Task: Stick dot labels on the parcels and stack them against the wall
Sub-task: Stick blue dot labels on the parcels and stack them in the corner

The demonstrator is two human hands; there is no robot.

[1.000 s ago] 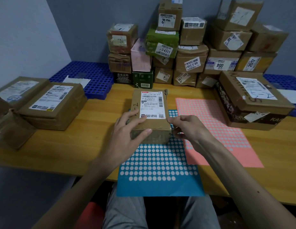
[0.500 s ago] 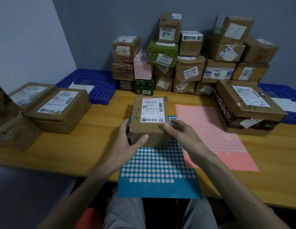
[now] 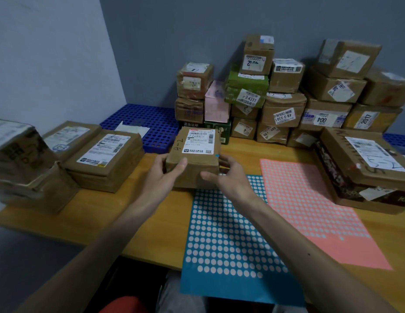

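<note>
Two hands were closed on one brown parcel [image 3: 193, 159], the left hand [image 3: 165, 171] wrapped round its near left corner and the right hand [image 3: 229, 177] cupped round its near right corner, the fingers of both curled against the cardboard. The parcel appeared to be held just clear of the table [image 3: 106, 211], above the far edge of the blue dot sheet [image 3: 230, 233], and a small blue dot label [image 3: 217, 155] could be seen at the 3 o'clock edge of its top face. The labelling of this parcel was therefore judged done, and the carrying step was judged to be in hand. For the next move, a free, level spot would be needed in the stack of parcels [image 3: 276, 105] against the wall [image 3: 219, 23], which lay from 12 to 2 o'clock of the held parcel; a gentle set-down would be called for, since the upper boxes looked loosely piled. Compared with a second earlier, the parcel had been raised from the blue sheet, where it had rested, and moved toward 12 o'clock. The right hand, then pinching at the parcel's 3 o'clock edge, had been shifted to a carrying hold. The pink dot sheet [image 3: 310, 199] at 4 o'clock was unchanged.
</note>
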